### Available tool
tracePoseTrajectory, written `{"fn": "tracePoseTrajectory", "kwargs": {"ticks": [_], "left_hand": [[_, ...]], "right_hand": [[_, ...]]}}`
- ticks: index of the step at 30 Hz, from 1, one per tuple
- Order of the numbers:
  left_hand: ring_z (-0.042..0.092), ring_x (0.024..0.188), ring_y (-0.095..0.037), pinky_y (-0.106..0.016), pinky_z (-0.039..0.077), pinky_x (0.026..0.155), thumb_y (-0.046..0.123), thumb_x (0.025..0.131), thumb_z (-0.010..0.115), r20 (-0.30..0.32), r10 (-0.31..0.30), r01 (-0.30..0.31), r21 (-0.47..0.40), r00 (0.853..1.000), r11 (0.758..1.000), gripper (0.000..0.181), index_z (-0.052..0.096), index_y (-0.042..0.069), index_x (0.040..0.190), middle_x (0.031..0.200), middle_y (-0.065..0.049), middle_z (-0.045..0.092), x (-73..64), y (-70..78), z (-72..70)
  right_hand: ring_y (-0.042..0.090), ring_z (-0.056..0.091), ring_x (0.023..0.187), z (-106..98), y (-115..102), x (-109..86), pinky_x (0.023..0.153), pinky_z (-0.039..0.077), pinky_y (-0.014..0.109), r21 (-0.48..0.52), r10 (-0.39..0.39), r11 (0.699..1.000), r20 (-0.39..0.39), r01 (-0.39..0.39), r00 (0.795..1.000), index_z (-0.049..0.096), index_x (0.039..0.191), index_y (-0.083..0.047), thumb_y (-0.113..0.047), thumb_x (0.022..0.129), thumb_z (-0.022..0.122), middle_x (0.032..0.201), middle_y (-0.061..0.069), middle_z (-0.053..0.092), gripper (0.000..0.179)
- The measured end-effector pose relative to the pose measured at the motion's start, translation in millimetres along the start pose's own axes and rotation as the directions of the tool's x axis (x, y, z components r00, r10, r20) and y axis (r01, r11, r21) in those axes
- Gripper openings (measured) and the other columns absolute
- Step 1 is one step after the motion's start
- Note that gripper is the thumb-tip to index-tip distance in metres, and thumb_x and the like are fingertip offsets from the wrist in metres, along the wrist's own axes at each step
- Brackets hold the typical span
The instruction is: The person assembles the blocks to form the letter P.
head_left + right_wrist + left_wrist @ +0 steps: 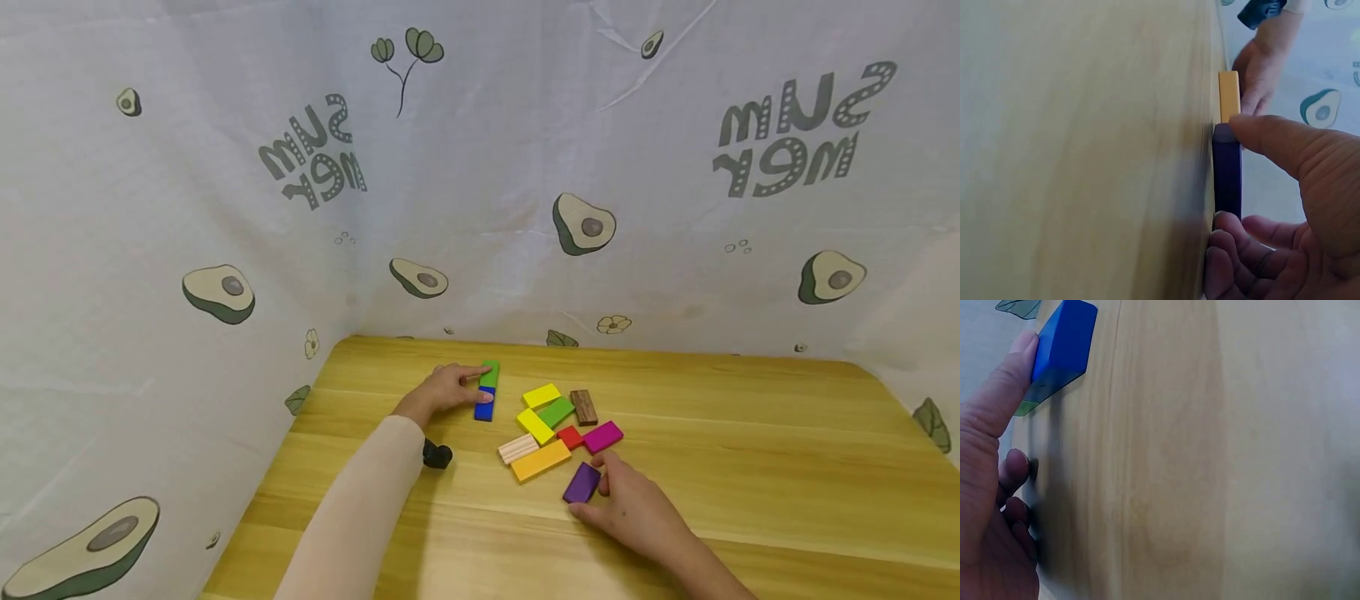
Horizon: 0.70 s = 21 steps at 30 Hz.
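Note:
On the left side of the wooden tabletop, a green block (490, 372) and a blue block (484, 409) lie end to end in a line. My left hand (442, 390) reaches over from their left, its extended index finger touching the green one and its thumb on the blue block (1069, 339). Nearer the front, my right hand (637, 508) pinches a purple block (582, 483) by its ends between thumb and fingers. The right wrist view shows the thumb on one end of the purple block (1227, 175), low at the table surface.
Between the hands lies a loose cluster: yellow blocks (542, 396), another green block (557, 412), a dark brown block (583, 407), a red block (570, 437), a magenta block (603, 437), a striped light wood block (517, 449) and an orange block (541, 462). A printed cloth (495, 167) stands behind.

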<state>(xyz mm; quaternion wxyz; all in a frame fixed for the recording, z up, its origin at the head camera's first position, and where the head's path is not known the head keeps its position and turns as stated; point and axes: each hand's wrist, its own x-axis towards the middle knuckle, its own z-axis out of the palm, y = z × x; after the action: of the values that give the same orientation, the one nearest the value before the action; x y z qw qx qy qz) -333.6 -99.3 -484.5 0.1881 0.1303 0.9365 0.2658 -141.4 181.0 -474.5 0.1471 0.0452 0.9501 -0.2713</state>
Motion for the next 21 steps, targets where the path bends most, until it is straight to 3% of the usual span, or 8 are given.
{"fn": "tracePoseTrajectory", "kwargs": {"ticks": [9,16,21], "left_hand": [[0.047,0.112,-0.024,-0.055,0.038,0.111,0.060,0.090,0.070,-0.015,-0.014,0.014,0.041,1.000,0.999,0.064,0.049,0.046,0.149,0.118,-0.004,0.065,3.7,1.4,-0.1],[0.046,0.107,-0.024,-0.051,0.039,0.105,0.060,0.088,0.072,-0.030,-0.010,0.011,0.021,0.999,1.000,0.066,0.050,0.046,0.148,0.111,-0.003,0.064,6.5,1.1,3.0],[0.046,0.107,-0.023,-0.050,0.038,0.104,0.060,0.087,0.073,-0.039,-0.008,0.008,0.018,0.999,1.000,0.066,0.051,0.047,0.148,0.118,-0.003,0.066,7.5,0.6,4.1]], "right_hand": [[0.016,0.053,0.078,4,4,-0.4,0.066,0.045,0.030,0.017,-0.016,1.000,-0.003,0.016,1.000,0.055,0.129,-0.009,-0.048,0.073,0.090,0.092,0.000,0.060,0.076],[0.015,0.052,0.078,6,8,-1.5,0.066,0.045,0.029,0.004,-0.047,0.999,-0.037,0.048,0.998,0.056,0.127,-0.006,-0.047,0.072,0.091,0.092,0.000,0.059,0.077],[0.015,0.052,0.078,8,13,-2.0,0.065,0.043,0.029,0.017,-0.070,0.997,-0.051,0.071,0.996,0.056,0.124,-0.007,-0.047,0.071,0.091,0.093,0.000,0.058,0.075]]}}
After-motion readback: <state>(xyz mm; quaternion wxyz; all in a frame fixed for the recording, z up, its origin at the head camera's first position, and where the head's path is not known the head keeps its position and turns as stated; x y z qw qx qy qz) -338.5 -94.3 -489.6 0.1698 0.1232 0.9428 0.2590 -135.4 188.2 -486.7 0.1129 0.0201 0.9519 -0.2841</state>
